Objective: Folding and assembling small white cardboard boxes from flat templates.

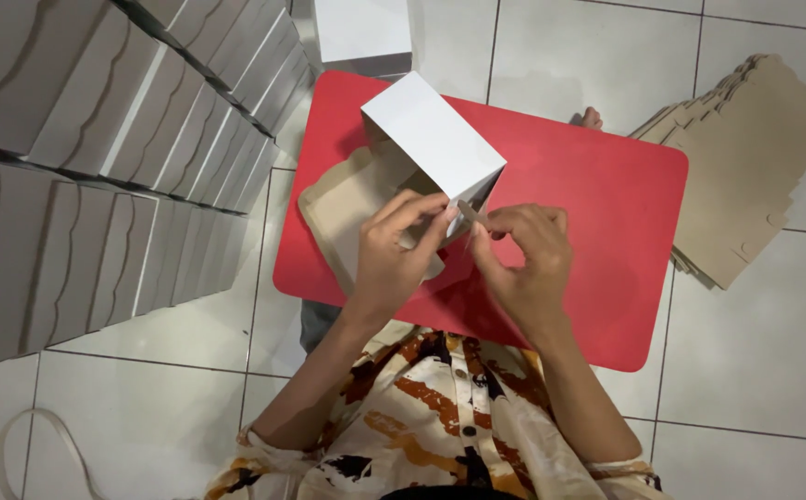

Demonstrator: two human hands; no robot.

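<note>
One half-folded white box was there, with one red board under it, two rows of finished white boxes, one stack of flat brown blanks, one white box beyond, and two hands.

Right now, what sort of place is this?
Probably a home or small workshop floor used for box folding: pale floor tiles, stacked folded white boxes, flat cardboard blanks, and a low red table.

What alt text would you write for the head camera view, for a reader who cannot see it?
Seen from above, a person's left hand and right hand pinch a corner flap of a half-folded white box over a red board on a tiled floor. Rows of finished white boxes stand at left; flat brown blanks lie at right.
</note>
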